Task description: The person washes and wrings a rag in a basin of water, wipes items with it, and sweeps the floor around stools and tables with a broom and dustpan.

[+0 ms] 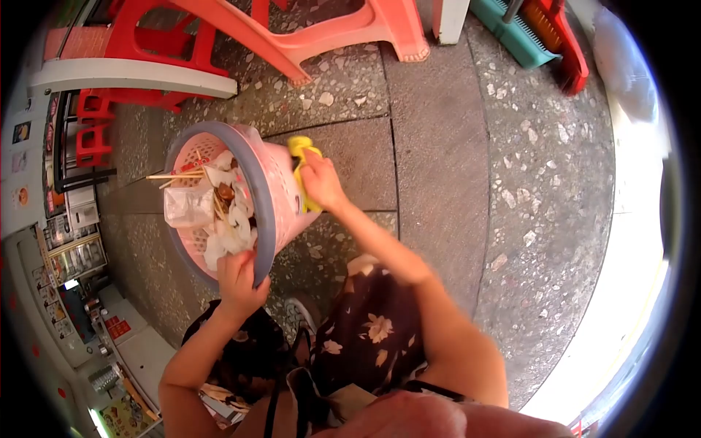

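A pink basket-style trash bin (275, 166) with a grey rim is tilted so its mouth faces left. Inside it lie crumpled tissues (239, 232), a clear plastic container (188, 206) and thin wooden sticks (179, 175) that poke out past the rim. My left hand (242, 283) is closed on the lower part of the rim. Against the bin's outer side, my right hand (320, 181) grips a yellow cloth (299, 144), pressing it to the pink wall. The bin's far underside is hidden.
Red plastic stools (350, 40) stand ahead on the speckled stone floor (438, 146). A green dustpan (515, 36) and a red broom (573, 55) are at the upper right. A shop counter with equipment (117, 306) runs along the left.
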Demonstrator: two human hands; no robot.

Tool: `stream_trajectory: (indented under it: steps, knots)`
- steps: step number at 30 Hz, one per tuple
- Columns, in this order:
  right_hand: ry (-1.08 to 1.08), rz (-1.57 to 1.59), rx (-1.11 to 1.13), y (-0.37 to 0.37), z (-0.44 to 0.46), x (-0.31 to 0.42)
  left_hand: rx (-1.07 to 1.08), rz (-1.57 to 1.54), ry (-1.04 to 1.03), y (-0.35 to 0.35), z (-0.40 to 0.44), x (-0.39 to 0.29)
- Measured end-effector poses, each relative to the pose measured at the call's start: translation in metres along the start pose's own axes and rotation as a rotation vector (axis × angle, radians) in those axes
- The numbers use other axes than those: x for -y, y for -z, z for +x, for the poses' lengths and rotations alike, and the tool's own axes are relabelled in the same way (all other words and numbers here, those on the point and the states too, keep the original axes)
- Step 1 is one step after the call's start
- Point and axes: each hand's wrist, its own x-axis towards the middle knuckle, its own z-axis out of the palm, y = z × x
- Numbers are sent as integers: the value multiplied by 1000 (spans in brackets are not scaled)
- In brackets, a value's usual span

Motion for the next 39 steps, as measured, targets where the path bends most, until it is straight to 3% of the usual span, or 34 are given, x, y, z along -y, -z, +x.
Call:
stream_trajectory:
  steps: [3, 4, 6, 8, 10, 13, 14, 15, 16, 19, 21, 23, 25, 26, 27, 28, 29, 30, 32, 33, 35, 37, 38, 39]
  knots:
    - [458, 226, 49, 39, 6, 82, 108, -32, -204, 8, -6, 25]
    - [455, 220, 53, 38, 20, 75, 153, -32, -327, 12, -7, 28]
    - [228, 224, 138, 31, 56, 45, 134, -23, -354, 15, 0, 31]
    - [-302, 212, 194, 28, 59, 1, 93, -10, -406, 18, 12, 31]
    - [-393, 27, -70, 13, 32, -51, -10, 97, -422, 23, 26, 21]
    - [-407, 140, -232, -1, -18, -86, -107, 192, -427, 38, 58, 11]
    - [-403, 100, -143, 14, -30, -59, -125, 149, -400, 37, 68, 11]
    - [-425, 166, -192, 23, -36, -32, -149, 106, -374, 34, 77, 9]
    - [-289, 170, -253, 27, -34, -40, -193, 67, -322, 24, 80, 9]
    - [-190, 325, -260, 51, -11, -2, -288, 5, -243, -11, 98, -1]
    - [-247, 325, -173, 68, -4, 47, -348, -25, -192, -14, 120, -7]
    - [-404, 361, 44, 93, -7, 82, -336, -42, -207, -20, 132, -3]
    - [-943, 915, 255, 126, -17, 98, -243, -134, -121, -8, 141, -2]
    - [-586, 776, 169, 126, -38, 158, -171, -301, -126, 4, 142, -3]
    - [-276, 298, 362, 135, -41, 191, -169, -413, -175, 7, 136, -2]
    - [63, -174, 402, 145, -47, 226, -238, -498, -190, 17, 135, -6]
    - [-75, 176, 335, 137, -54, 239, -306, -558, -185, 27, 133, -11]
    - [-186, 534, 236, 130, -62, 253, -211, -580, -104, 30, 126, -19]
    - [-450, 1260, 106, 113, -87, 282, -168, -935, -16, 60, 120, -55]
    - [-446, 846, -180, 100, -116, 252, -75, -1114, 12, 77, 115, -82]
    - [-459, 913, -220, 100, -131, 265, -97, -1103, 109, 102, 104, -99]
    - [-351, 371, -227, 106, -144, 281, 44, -1376, 303, 149, 95, -114]
    - [-331, 20, -220, 108, -155, 284, -24, -1446, 402, 169, 93, -123]
    - [-369, -37, -255, 109, -170, 294, -70, -1457, 465, 184, 90, -133]
